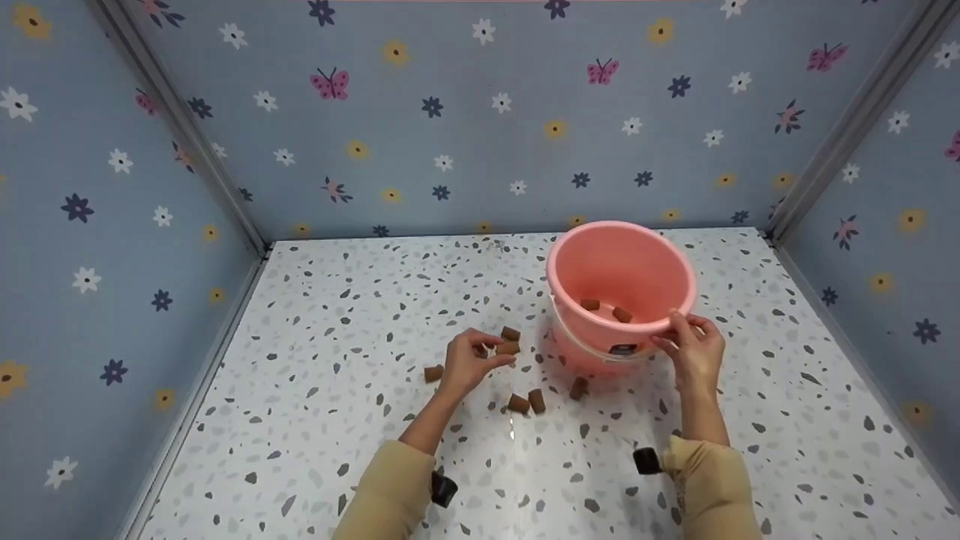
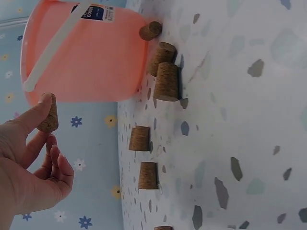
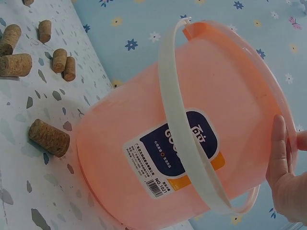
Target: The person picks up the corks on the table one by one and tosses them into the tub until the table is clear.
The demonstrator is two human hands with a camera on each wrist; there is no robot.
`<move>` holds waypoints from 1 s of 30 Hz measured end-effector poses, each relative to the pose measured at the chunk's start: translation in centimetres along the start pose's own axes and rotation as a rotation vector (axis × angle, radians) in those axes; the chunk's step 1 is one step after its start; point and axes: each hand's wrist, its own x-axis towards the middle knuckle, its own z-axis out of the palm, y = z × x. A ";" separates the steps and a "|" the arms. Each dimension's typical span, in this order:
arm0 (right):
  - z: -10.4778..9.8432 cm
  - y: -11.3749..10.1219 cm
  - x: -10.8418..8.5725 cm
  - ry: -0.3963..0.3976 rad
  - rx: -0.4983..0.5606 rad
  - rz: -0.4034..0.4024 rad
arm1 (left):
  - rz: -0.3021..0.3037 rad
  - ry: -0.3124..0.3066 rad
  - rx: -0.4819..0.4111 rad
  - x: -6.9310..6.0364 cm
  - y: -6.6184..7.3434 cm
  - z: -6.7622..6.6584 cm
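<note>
My left hand (image 1: 466,366) pinches a brown cork (image 2: 50,115) between thumb and fingers, held above the tabletop to the left of the pink bucket (image 3: 115,129). On the bucket's near right side, my right hand (image 1: 696,352) grips the rim, thumb and fingers on either side of it. Two corks lie inside on the bucket's bottom, one of them a cork (image 1: 622,314) near the front wall. Several loose corks are scattered outside, among them a pair (image 1: 536,400) in front, a cork (image 1: 578,388) close to the bucket's base, and a cork (image 1: 433,373) left of my left hand.
The bucket's white handle (image 3: 175,100) hangs down across its labelled front. Speckled white tabletop (image 1: 337,322) spreads under everything. Flowered blue panels (image 1: 450,112) enclose the back and both sides, with grey metal posts (image 1: 187,127) at the corners.
</note>
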 end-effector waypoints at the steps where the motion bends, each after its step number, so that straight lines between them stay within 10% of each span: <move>1: 0.0 0.0 0.0 -0.001 -0.007 -0.001 | 0.008 0.006 -0.001 0.2 0.2 0.0; 30: 0.1 0.1 -0.1 -0.004 0.035 -0.014 | 0.162 -0.005 -0.067 4.2 7.4 2.9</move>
